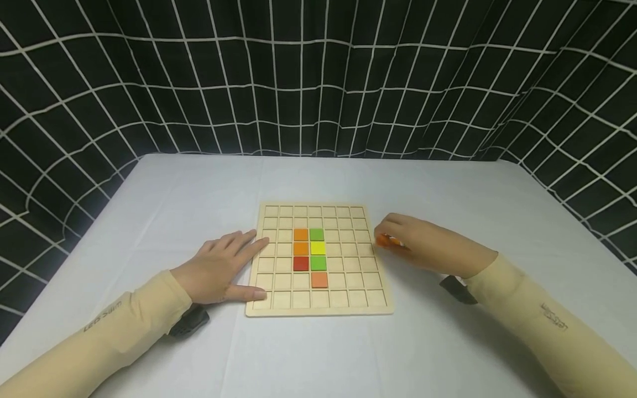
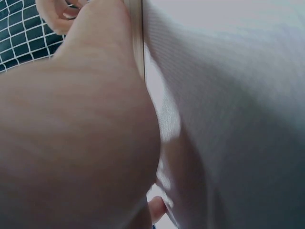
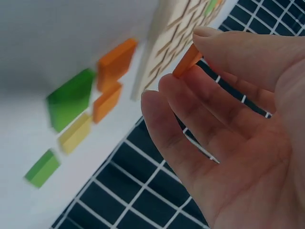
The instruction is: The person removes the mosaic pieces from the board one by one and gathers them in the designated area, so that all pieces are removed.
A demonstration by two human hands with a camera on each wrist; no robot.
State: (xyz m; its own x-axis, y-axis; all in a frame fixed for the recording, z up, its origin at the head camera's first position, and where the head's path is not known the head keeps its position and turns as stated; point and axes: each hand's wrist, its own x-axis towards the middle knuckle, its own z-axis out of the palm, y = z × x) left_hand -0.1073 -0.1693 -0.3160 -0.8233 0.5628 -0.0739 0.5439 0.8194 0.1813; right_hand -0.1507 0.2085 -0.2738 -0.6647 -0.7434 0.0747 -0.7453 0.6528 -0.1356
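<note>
A wooden grid board (image 1: 348, 298) lies flat on the table. My left hand (image 1: 216, 271) rests at its left side, fingers spread and straight, with fingertips and thumb over the edge. Beside the board's right edge, my right hand (image 1: 423, 240) pinches an orange square tile (image 3: 188, 59) between thumb and fingertips. Near the board's middle, two columns of tiles fill cells. The left column holds two orange tiles (image 1: 301, 249) above a red tile (image 1: 301, 263). The other has a green tile (image 1: 316, 234), a yellow tile (image 1: 317, 247), another green tile (image 1: 318, 262) and a light orange tile (image 1: 319, 279).
Loose tiles lie on the white table beside the board in the right wrist view: two orange tiles (image 3: 116, 64), a large-looking green tile (image 3: 71, 100), a yellow tile (image 3: 75, 133) and a smaller-looking green tile (image 3: 42, 169). A black curtain with white grid lines (image 1: 308, 83) surrounds the table.
</note>
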